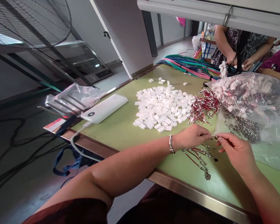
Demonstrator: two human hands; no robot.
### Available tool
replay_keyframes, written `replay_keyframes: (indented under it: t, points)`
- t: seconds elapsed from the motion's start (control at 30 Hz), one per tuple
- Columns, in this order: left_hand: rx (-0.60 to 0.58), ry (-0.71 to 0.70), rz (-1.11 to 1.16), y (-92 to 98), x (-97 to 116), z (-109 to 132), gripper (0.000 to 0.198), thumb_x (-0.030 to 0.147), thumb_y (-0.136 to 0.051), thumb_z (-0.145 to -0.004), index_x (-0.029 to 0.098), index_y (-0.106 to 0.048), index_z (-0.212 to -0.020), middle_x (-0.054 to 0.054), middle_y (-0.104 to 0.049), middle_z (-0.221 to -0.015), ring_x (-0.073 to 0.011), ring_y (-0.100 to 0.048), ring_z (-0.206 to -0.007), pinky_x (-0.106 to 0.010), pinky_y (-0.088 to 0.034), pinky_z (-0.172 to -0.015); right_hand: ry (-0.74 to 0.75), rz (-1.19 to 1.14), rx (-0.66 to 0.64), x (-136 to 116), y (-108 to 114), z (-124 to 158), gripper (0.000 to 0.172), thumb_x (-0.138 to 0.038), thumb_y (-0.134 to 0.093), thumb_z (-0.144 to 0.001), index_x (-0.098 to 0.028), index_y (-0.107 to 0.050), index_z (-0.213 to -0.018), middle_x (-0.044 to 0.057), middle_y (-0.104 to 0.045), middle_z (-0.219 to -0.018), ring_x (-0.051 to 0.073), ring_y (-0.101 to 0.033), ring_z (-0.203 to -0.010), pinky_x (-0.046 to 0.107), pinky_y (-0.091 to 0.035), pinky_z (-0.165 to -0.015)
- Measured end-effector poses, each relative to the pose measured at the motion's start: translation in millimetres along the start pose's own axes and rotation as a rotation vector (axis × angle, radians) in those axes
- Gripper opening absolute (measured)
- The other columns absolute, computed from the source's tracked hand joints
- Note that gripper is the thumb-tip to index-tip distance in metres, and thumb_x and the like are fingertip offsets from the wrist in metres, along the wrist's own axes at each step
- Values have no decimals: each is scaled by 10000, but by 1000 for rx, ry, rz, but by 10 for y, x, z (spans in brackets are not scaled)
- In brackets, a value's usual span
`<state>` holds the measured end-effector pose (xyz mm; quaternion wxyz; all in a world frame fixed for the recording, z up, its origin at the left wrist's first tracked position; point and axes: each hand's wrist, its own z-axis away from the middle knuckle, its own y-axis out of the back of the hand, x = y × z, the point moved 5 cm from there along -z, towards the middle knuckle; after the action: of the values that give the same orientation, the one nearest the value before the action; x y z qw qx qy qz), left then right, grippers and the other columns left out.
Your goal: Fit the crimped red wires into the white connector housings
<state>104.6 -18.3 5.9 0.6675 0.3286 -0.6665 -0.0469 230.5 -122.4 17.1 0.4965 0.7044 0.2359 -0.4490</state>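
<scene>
My left hand (193, 136), with a metal bracelet at the wrist, rests on the green table (121, 127) and pinches a small metal-tipped part. My right hand (235, 151) meets it fingertip to fingertip, pinching the same small piece at about the middle of the near table edge. Under both hands lie a few short red wires with metal terminals (197, 157). Just beyond them is a bunch of red wires (204, 105) and a heap of small white plastic connectors (163, 107).
A clear bag (249, 93) of white connectors with wires lies at the right, with loose metal terminals (245, 127) beside it. A white power bank (104, 108) with a cable sits at the left edge. Coloured cable bundles (189, 63) lie at the back. Two other people work across the table.
</scene>
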Motion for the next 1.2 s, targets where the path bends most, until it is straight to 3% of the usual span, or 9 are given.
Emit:
replay_keyframes:
  t: [0.27, 0.5, 0.67, 0.73, 0.87, 0.97, 1.07, 1.17, 1.2]
  points:
    - [-39, -85, -124, 10, 24, 16, 312, 290, -458, -945, 139, -636, -737, 5, -568, -658, -90, -490, -618, -217, -409, -608, -27, 140, -128, 61, -51, -13, 224, -384, -571, -838, -206, -687, -766, -12, -629, -547, 107, -532, -423, 222, -464, -414]
    - [-156, -352, -547, -98, 148, 117, 215, 180, -457, -929, 198, -662, -870, -25, -677, -796, -122, -594, -696, -235, -411, -602, -300, 52, -432, 135, -130, 103, 281, -405, -531, -824, -214, -555, -619, -49, -523, -443, 62, -365, -311, 166, -280, -284]
    - [-163, -401, -497, -91, 176, 111, 211, 264, -493, -954, 196, -673, -865, -24, -670, -764, -130, -597, -693, -243, -433, -628, -304, 34, -464, 137, -181, 85, 269, -382, -520, -825, -203, -559, -629, -25, -600, -523, 68, -425, -347, 177, -304, -308]
    - [-97, -361, -431, 72, 193, 82, 206, 358, -554, -932, 200, -684, -910, -28, -673, -783, -138, -599, -738, -250, -445, -684, -157, 123, -442, 69, -160, 52, 262, -350, -528, -836, -202, -592, -629, -12, -642, -568, 91, -515, -429, 203, -392, -397]
    - [322, 1, -409, 630, 115, 63, 360, 396, -483, -949, 165, -644, -724, -25, -610, -672, -115, -515, -620, -262, -400, -610, 70, 276, -450, -1, -111, 53, 240, -374, -550, -867, -239, -728, -778, 8, -725, -717, 160, -657, -667, 277, -501, -613]
    - [339, 239, -464, 749, 20, 91, 335, 373, -544, -897, 164, -602, -642, -5, -563, -603, -107, -457, -563, -266, -352, -557, 134, 319, -365, 49, 39, 15, 269, -433, -544, -880, -268, -756, -894, 25, -755, -845, 191, -683, -740, 311, -516, -660]
    - [141, 321, -580, 570, -58, 78, 206, 353, -648, -816, 168, -648, -726, -28, -622, -712, -141, -509, -643, -273, -347, -565, 169, 488, -115, 173, 379, -122, 279, -447, -541, -870, -266, -748, -828, 39, -750, -812, 213, -665, -678, 332, -492, -620]
    - [64, 338, -687, 394, -125, 55, 141, 293, -629, -834, 159, -669, -813, -69, -658, -837, -183, -556, -733, -281, -368, -587, 24, 733, 180, 391, 803, -285, 247, -451, -597, -818, -247, -733, -787, 68, -716, -679, 208, -578, -519, 329, -409, -503]
    - [57, 337, -700, 357, -148, 45, 135, 276, -615, -845, 155, -670, -822, -78, -661, -851, -189, -565, -745, -283, -379, -594, -15, 781, 204, 461, 888, -330, 233, -431, -605, -813, -238, -735, -800, 77, -710, -669, 200, -560, -501, 327, -397, -498]
